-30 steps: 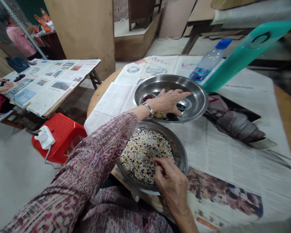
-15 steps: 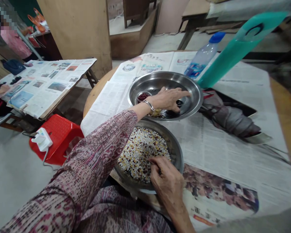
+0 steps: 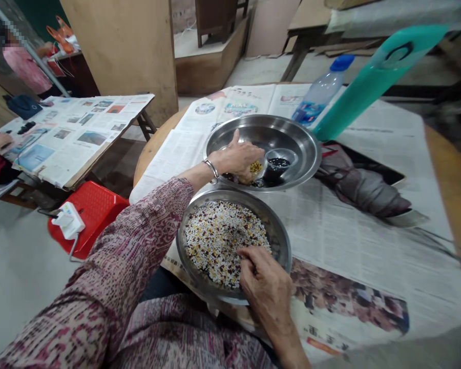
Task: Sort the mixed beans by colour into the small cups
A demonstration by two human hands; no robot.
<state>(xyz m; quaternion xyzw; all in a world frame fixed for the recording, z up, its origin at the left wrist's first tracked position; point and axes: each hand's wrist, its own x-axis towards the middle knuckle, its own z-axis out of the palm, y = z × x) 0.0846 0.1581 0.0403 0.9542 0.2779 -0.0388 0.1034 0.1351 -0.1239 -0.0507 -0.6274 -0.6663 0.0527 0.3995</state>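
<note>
- Mixed grains and beans (image 3: 223,251), white, dark red and yellow, are spread across a wide steel basin (image 3: 281,241), held inside its rim.
- Right hand (image 3: 263,279): the fingers are curved and dug into the mix near the basin's right wall; whether any grains are pinched cannot be told.
- Left hand (image 3: 234,161): it is held over a second steel basin (image 3: 297,146), with the thumb raised and the fingers curled around yellow grains (image 3: 255,167). Whether they are gripped directly or in a cup cannot be told.
- A small bowl of black beans (image 3: 278,165) is placed just beside the left hand.
- The two basins are set rim to rim; whether they touch cannot be told.
- Both stand on newspaper (image 3: 338,225) spread over a round wooden table (image 3: 153,151), the lower basin near the table's near edge.
- A grey cloth bundle (image 3: 361,192) is laid just right of the upper basin; a plastic water bottle (image 3: 320,92) and a teal plastic object (image 3: 376,82) are placed past its far rim.
- Below the table's left edge, a red plastic stool (image 3: 88,218) is seen.
</note>
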